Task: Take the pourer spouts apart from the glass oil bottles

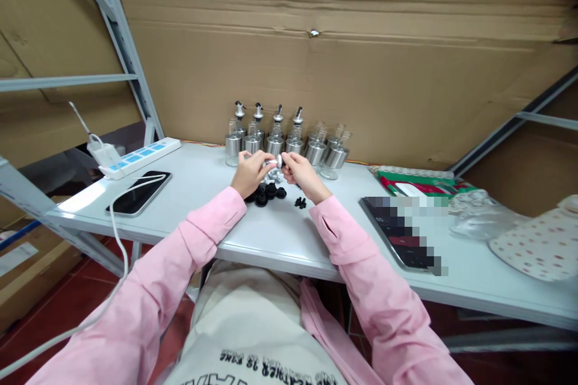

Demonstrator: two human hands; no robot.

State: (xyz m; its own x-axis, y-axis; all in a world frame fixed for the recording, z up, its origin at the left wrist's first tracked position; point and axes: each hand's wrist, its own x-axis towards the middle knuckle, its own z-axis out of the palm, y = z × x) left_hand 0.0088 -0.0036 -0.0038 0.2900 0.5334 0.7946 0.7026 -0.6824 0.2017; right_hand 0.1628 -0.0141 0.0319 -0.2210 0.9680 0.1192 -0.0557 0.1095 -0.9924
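Note:
Over the middle of the white table (266, 245), my left hand (250, 172) and my right hand (303, 172) meet. Both have their fingers closed on a small silver spout part (279, 161), the left at its pale end and the right at its dark side. Black round caps (270, 191) lie below my left hand, and small black pieces (300, 203) lie below my right wrist. Behind the hands stand several glass and steel bottles (275, 144); some at the back left carry silver pourers (257, 112). Small silver parts are partly hidden beneath my fingers.
At the left are a phone (141, 194) with a white cable (118, 234) and a power strip (144, 157). On the right lie a dark tablet-like device (397, 234), a red and green packet (392, 183), clear plastic (483, 224) and a dotted item (537, 243). Cardboard (361, 84) rises behind.

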